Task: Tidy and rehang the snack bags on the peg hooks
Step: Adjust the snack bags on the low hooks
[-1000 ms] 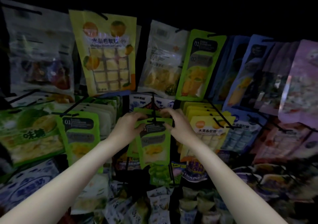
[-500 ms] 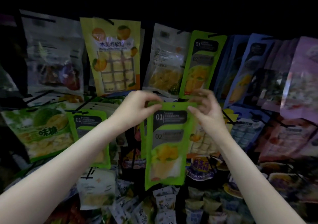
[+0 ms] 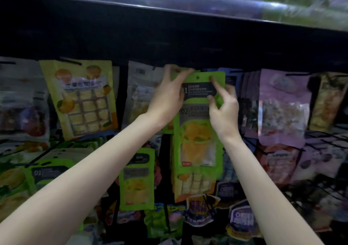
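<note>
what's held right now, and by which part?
A green snack bag, held at its top: left hand on the upper left corner, right hand pinching the upper right edge.

Held bag [image 3: 199, 130]: bright green, black label band with white print, yellow-orange fruit pictured at centre. Left bag [image 3: 82, 98]: yellow-green, grid of pale yellow cubes, orange fruit printed. Right bag [image 3: 282, 105]: pale purple, speckled window. Shelf edge [image 3: 131, 28]: black.
</note>
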A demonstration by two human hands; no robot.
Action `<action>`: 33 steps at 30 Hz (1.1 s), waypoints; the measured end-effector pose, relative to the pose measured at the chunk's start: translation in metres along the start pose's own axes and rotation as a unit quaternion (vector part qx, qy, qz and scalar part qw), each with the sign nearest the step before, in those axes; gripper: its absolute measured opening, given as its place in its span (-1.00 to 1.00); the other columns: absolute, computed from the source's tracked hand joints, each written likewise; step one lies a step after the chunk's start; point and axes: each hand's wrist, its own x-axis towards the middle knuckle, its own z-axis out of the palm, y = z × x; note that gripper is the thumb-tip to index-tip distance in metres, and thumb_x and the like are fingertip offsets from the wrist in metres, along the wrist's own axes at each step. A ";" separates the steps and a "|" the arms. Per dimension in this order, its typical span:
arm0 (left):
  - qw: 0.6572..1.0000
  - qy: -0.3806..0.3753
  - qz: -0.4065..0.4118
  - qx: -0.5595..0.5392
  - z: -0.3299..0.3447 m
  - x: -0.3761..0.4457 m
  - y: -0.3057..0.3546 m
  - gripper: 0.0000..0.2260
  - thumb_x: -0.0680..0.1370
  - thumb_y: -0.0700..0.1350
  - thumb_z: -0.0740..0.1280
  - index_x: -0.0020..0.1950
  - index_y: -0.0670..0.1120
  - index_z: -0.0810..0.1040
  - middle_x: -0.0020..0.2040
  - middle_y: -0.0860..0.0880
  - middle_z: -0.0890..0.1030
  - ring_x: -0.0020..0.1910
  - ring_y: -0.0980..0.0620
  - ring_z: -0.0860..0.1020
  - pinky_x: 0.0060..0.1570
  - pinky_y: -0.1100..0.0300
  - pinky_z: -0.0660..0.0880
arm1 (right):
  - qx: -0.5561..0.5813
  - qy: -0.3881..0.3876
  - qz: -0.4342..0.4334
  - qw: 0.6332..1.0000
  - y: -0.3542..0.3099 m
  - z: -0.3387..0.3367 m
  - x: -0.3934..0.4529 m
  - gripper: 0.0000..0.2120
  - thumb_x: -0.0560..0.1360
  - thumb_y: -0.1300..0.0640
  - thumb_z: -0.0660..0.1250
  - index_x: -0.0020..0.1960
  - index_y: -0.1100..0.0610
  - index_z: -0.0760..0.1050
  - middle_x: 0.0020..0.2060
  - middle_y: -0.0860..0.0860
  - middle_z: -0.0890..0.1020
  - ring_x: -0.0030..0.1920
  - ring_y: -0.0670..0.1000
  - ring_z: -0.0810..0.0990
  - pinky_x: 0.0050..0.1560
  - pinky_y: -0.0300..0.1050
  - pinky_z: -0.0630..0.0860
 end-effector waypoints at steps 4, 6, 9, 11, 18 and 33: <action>0.997 0.020 0.043 0.062 0.017 0.014 0.003 -0.51 0.54 -0.31 0.20 0.47 -0.07 0.26 0.39 -0.22 0.21 0.35 -0.21 0.27 0.21 -0.02 0.43 | 0.004 -0.001 -0.041 0.999 0.005 -0.002 0.027 -0.56 0.58 0.32 0.17 0.43 0.13 0.28 0.22 0.18 0.33 0.30 0.07 0.34 0.17 -0.57 0.21; 0.994 0.010 0.025 0.104 0.024 0.020 0.002 -0.50 0.56 -0.27 0.18 0.49 -0.06 0.21 0.42 -0.23 0.17 0.36 -0.26 0.21 0.12 -0.06 0.45 | 0.003 -0.018 -0.038 0.999 0.010 -0.002 0.036 -0.55 0.58 0.33 0.14 0.45 0.11 0.26 0.24 0.18 0.30 0.27 0.03 0.33 0.08 -0.68 0.16; 0.989 -0.017 -0.006 0.149 0.034 0.023 -0.002 -0.50 0.58 -0.21 0.15 0.51 -0.03 0.15 0.46 -0.20 0.13 0.37 -0.28 0.15 0.20 -0.10 0.38 | -0.002 -0.055 -0.019 0.998 0.021 0.002 0.046 -0.54 0.59 0.31 0.12 0.45 0.03 0.25 0.34 0.20 0.23 0.24 0.06 0.35 0.02 -0.68 0.22; 0.987 -0.025 -0.009 0.159 0.039 0.022 -0.008 -0.52 0.59 -0.17 0.12 0.51 -0.05 0.15 0.47 -0.19 0.16 0.35 -0.31 0.17 0.24 -0.15 0.34 | -0.003 -0.070 -0.012 0.997 0.028 0.004 0.048 -0.55 0.60 0.28 0.11 0.44 -0.03 0.28 0.40 0.22 0.16 0.37 0.15 0.27 0.16 -0.55 0.24; 0.967 -0.102 -0.052 0.229 0.046 0.006 -0.034 -0.50 0.61 -0.03 0.11 0.53 0.02 0.05 0.55 -0.01 -0.13 0.50 -0.13 -0.19 0.41 -0.18 -0.01 | -0.081 -0.101 -0.012 0.992 0.038 0.028 0.068 -0.52 0.59 0.35 0.11 0.47 0.10 0.21 0.40 0.19 0.11 0.28 0.12 0.25 0.09 -0.30 0.28; 0.959 -0.142 -0.191 0.156 0.015 -0.126 -0.075 -0.57 0.57 -0.12 0.23 0.45 0.01 0.30 0.48 -0.07 0.25 0.45 -0.12 0.18 0.35 -0.09 0.13 | -0.056 -0.328 0.038 0.942 0.061 0.085 -0.068 -0.53 0.56 0.24 0.22 0.43 0.06 0.20 0.39 0.02 0.20 0.41 0.05 0.21 0.22 -0.30 0.22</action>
